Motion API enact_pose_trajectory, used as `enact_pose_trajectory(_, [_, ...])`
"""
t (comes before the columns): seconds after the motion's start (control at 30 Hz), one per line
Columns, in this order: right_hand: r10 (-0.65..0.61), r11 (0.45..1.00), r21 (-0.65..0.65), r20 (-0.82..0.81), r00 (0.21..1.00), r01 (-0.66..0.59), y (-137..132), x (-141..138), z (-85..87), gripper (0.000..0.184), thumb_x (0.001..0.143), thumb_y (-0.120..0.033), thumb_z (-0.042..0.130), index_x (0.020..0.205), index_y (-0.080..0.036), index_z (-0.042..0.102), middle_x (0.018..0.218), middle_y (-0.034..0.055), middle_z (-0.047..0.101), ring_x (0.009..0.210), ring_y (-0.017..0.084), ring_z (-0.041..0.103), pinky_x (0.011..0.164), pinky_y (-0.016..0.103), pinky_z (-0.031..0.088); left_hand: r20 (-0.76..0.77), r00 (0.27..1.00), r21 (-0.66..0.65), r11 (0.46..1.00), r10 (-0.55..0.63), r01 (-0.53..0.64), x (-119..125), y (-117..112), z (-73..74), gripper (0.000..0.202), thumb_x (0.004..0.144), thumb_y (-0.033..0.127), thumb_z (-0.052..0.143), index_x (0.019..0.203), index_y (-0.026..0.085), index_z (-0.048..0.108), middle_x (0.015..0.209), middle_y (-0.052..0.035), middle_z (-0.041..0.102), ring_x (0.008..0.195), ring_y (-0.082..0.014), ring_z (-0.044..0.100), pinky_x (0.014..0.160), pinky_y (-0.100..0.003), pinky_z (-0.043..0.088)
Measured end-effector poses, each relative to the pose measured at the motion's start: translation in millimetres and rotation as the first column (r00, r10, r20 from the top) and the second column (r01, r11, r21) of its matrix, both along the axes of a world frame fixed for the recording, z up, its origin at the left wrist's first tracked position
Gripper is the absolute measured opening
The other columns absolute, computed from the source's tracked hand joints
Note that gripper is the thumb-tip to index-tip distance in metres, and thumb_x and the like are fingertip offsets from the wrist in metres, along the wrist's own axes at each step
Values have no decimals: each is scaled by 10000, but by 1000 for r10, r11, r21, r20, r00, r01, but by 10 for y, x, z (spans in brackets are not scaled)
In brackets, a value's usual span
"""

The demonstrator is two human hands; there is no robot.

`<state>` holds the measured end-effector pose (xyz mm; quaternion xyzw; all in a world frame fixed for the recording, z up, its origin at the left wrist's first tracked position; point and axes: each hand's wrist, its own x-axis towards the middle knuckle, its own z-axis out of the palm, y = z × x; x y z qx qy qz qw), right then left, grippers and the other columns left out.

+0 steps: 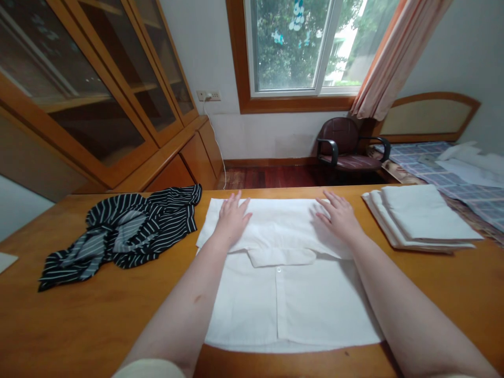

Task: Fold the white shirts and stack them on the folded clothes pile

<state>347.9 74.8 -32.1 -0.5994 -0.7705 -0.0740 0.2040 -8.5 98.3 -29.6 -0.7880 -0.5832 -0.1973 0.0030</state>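
Note:
A white button shirt (pixel 289 299) lies flat on the wooden table (pixel 98 325), its far part folded over toward me, with the collar showing at the fold. My left hand (pixel 232 218) rests flat on the folded part at the left, fingers spread. My right hand (pixel 339 215) lies flat on it at the right, fingers stretched out. Neither hand holds anything.
A crumpled black-and-white striped garment (pixel 126 231) lies on the table at the left. A stack of folded white cloths (pixel 423 220) sits at the right. Beyond the table are a dark armchair (pixel 348 144), a bed (pixel 449 165), a glass-fronted cabinet (pixel 98 94) and a window (pixel 307 44).

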Motion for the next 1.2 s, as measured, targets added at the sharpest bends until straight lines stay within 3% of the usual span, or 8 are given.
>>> enact_pose_trajectory(0.27, [10, 917, -395, 137, 990, 46, 21, -289, -270, 607, 916, -549, 276, 1454, -266, 272, 1531, 57, 205, 1395, 295, 175, 1081, 581, 161, -237, 971, -317, 948, -39, -40, 66, 42, -281, 811, 800, 680, 402, 1474, 295, 167, 1556, -40, 93, 1418, -304, 38, 1115, -541, 58])
enact_pose_trajectory(0.5, [-157, 885, -409, 184, 970, 221, 46, -214, -259, 676, 891, -627, 199, 1468, -277, 215, 1546, 41, 135, 1405, 299, 125, 1056, 656, 100, -251, 948, -309, 912, 195, -269, -136, 163, -305, 698, 880, 607, 234, 1481, 259, 160, 1550, -58, 109, 1414, -290, 97, 1119, -514, 126])
enact_pose_trajectory(0.73, [-175, 887, -394, 199, 964, 242, 44, -197, -285, 696, 883, -640, 192, 1474, -271, 195, 1548, 39, 134, 1407, 286, 114, 1066, 627, 119, -250, 945, -298, 912, 212, -283, -170, 180, -314, 715, 881, 600, 247, 1483, 224, 160, 1546, -88, 118, 1412, -285, 113, 1122, -498, 142])
enact_pose_trajectory(0.87, [-190, 886, -383, 216, 958, 262, 36, -221, -287, 703, 881, -641, 184, 1475, -265, 194, 1548, 46, 138, 1407, 288, 105, 1067, 618, 118, -251, 939, -229, 928, 235, -294, -20, 53, -141, 691, 885, 512, 368, 1458, 143, 250, 1531, -164, 143, 1404, -337, 115, 1107, -550, 128])
enact_pose_trajectory(0.97, [-191, 887, -381, 211, 959, 261, 31, -232, -283, 703, 880, -642, 183, 1473, -264, 200, 1548, 43, 140, 1408, 285, 103, 1069, 616, 117, -208, 978, -128, 992, -13, -14, 262, -275, 72, 641, 877, 426, 451, 1441, 167, 289, 1527, -143, 185, 1399, -301, 172, 1121, -527, 117])
enact_pose_trajectory(1.07, [-190, 892, -374, 198, 962, 253, 28, -234, -284, 699, 880, -641, 187, 1469, -266, 211, 1546, 38, 145, 1408, 274, 109, 1070, 616, 113, -154, 833, -193, 843, -532, 503, 577, -708, 177, 547, 864, 405, 502, 1381, 273, 381, 1472, -47, 361, 1346, -204, 325, 1117, -419, 230])
enact_pose_trajectory(1.13, [-192, 897, -364, 194, 962, 252, 27, -233, -288, 696, 881, -640, 191, 1467, -266, 216, 1545, 38, 150, 1408, 269, 115, 1071, 615, 114, -160, 742, -217, 757, -651, 617, 726, -932, 137, 450, 841, 361, 553, 1278, 269, 498, 1359, -46, 511, 1251, -203, 456, 1069, -404, 315])
enact_pose_trajectory(1.2, [-194, 898, -359, 194, 962, 253, 27, -230, -292, 696, 880, -641, 195, 1467, -268, 215, 1544, 39, 154, 1407, 269, 118, 1071, 614, 115, -191, 751, -159, 775, -632, 612, 804, -1050, 37, 373, 857, 259, 531, 1227, 216, 538, 1302, -74, 561, 1215, -215, 493, 1043, -411, 345])
